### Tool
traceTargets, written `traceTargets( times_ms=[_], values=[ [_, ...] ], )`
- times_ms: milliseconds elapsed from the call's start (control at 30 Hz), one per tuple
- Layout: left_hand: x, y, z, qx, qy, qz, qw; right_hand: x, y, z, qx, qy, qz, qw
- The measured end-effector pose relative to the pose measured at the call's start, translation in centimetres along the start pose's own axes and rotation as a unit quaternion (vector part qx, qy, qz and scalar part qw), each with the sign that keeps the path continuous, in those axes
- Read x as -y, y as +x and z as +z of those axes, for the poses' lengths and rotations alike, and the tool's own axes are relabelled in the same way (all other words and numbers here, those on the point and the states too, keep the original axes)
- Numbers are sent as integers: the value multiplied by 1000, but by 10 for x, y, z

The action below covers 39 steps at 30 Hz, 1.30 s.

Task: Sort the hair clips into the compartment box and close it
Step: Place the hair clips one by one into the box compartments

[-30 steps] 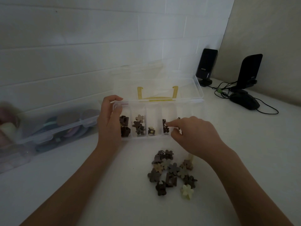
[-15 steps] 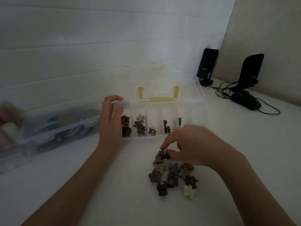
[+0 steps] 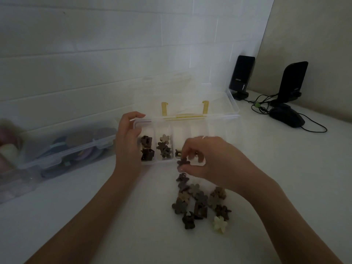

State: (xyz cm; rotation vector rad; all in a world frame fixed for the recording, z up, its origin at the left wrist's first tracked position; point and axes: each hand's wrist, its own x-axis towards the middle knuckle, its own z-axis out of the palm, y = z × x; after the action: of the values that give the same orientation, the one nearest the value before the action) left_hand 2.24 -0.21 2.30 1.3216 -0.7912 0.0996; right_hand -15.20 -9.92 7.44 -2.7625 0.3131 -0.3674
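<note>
A dark flower-shaped hair clip (image 3: 183,162) sits pinched between thumb and fingertips of the right hand (image 3: 213,159), held just above the front edge of the clear compartment box (image 3: 231,119) — lid open and leaning back toward the wall. The left hand (image 3: 128,141) grips the box's left end, fingers curled over the rim. Brown clips lie in the leftmost compartments. A loose pile of clips (image 3: 200,202) — mostly brown, one cream (image 3: 220,224) — rests on the white surface (image 3: 285,178) near the box. A lidded storage bin (image 3: 62,149) stands to the left; two black speakers (image 3: 242,77) and a mouse (image 3: 286,115) stand well apart at the right.
</note>
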Motion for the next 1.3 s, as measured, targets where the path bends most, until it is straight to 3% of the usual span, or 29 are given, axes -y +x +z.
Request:
traceTargets(
  times_ms=[200,300,400,500,633,700,1100,1300],
  values=[
    [-12,-20,18,-9,-5,10,1000,2,10,22,-246,12,-95,965],
    [-13,-25,21,-18,7,14,1000,0,20,36,-267,-63,-106,956],
    [-13,-22,21,-14,12,5,1000,-2,25,39,-273,-68,-91,955],
    [-18,-21,19,0,11,-11,1000,-5,15,27,-225,-22,-85,970],
    [-16,-19,18,-2,34,-23,999,-6,3,3,-16,-73,-63,995],
    [-16,-19,18,-1,42,-20,999,-4,2,-2,34,-92,-50,994],
    [-12,-18,17,3,37,-30,999,-2,1,8,68,-121,-51,989],
    [-11,-18,16,0,49,-15,999,-2,1,5,-7,30,-44,999]
  ],
)
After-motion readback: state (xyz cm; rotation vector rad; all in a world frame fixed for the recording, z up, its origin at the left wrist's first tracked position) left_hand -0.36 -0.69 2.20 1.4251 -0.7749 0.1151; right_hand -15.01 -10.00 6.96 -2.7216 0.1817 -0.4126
